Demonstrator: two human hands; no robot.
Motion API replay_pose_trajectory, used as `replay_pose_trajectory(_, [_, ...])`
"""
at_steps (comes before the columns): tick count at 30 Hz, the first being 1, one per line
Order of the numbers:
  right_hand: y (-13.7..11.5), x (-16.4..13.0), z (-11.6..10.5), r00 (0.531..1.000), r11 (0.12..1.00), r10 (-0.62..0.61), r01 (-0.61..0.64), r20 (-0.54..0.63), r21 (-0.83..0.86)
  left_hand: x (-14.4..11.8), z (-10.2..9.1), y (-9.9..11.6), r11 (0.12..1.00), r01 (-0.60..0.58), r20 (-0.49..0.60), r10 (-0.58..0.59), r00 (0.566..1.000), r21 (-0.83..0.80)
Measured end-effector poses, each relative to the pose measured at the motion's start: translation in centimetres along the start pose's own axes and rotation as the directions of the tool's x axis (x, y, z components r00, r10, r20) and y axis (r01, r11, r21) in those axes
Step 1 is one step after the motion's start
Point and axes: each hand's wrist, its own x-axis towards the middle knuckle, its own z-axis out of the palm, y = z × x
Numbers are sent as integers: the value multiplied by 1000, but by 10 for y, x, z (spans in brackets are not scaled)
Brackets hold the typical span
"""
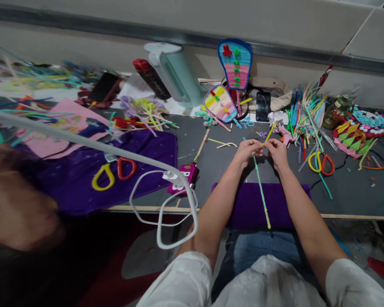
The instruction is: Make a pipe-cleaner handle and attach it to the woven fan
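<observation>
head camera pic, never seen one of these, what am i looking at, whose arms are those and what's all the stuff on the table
The single picture comes from a camera worn on a person's head, looking forward and down, so the two bare arms reaching in from below are the wearer's own. The left hand and right hand meet over a dark table and pinch a yellow pipe cleaner between them; a long green pipe cleaner trails from the hands toward the lap, across a purple cloth. Around them lie craft supplies: a bundle of coloured pipe cleaners, yellow and red scissors, another pair of scissors on the left, and two striped fan-shaped pieces. The blurred shape at far left is too unclear to name.
</observation>
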Motion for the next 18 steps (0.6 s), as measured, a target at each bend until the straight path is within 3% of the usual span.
replay_pose_trajectory(10, [4, 2, -3, 997, 998, -62, 63, 55, -26, 0, -4, 1, 992, 108, 43, -105, 993, -70])
replay_pose_trajectory(18, [-2, 1, -2, 999, 999, -32, 33, 42, -27, -1, -1, 3, 982, 144, 19, -143, 990, -119])
